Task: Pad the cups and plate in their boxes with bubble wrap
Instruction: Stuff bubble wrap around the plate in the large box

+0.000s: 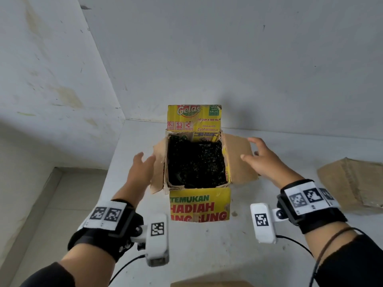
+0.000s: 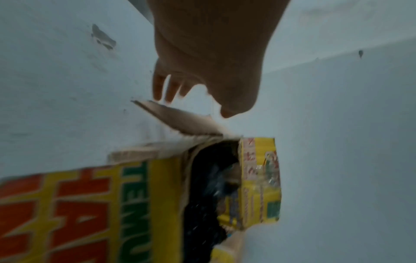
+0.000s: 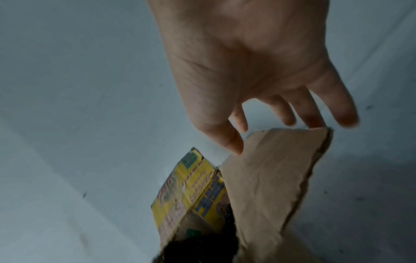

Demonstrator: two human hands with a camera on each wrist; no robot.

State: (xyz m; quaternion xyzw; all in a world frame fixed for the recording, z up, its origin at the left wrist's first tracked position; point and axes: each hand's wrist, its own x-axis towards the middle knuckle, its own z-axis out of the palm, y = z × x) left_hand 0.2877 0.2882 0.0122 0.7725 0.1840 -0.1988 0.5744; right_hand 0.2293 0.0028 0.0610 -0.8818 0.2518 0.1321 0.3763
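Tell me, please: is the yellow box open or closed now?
Open. The yellow box has all its flaps spread outward, the right flap too, and black bubble wrap shows inside.

Left hand (image 1: 139, 169) and right hand (image 1: 261, 160) bare; black sleeves on both forearms. Each wrist wrapped in wide black strap (image 1: 107, 239) topped with white panel (image 1: 105, 215) carrying black-and-white square code markers. White boxy camera unit (image 1: 156, 239) with own marker mounted on inner side of each wrist, thin black cable (image 1: 124, 268) trailing back. Thin dark bands (image 1: 333, 237) round right forearm
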